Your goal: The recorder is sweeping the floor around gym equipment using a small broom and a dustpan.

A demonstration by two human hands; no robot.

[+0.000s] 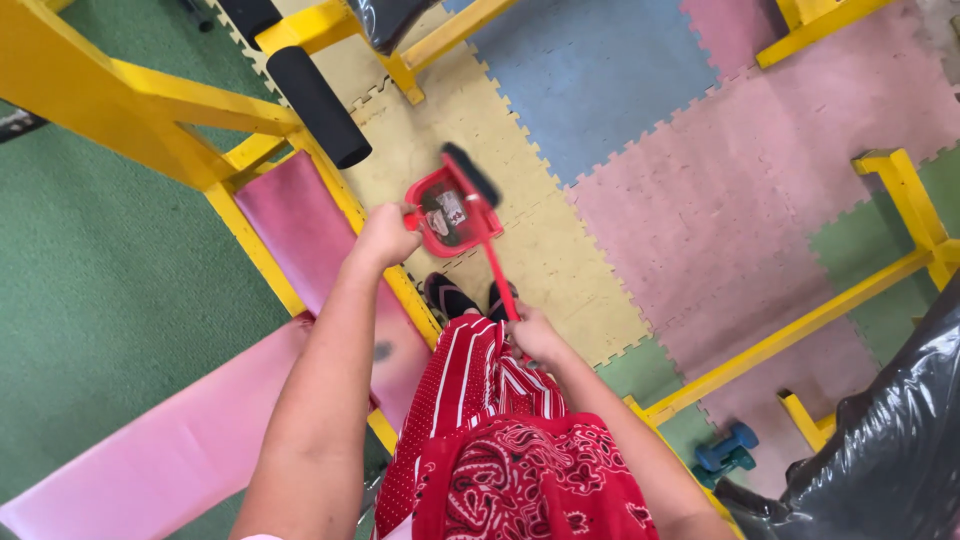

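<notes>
Left hand [385, 237] closed around the red dustpan [447, 212], held out over the yellow mat [540, 250], scraps inside. Right hand [535, 335] gripping the broom [490, 240] by its red stick, black bristles right at the pan's far edge. Blue dumbbells [727, 447] off by the yellow frame [800, 325].

Floor: interlocking foam mats [640, 200] in yellow, blue, pink, green. On them: yellow metal frames [800, 325], 2 blue dumbbells [728, 448], the person's feet [470, 297].
</notes>
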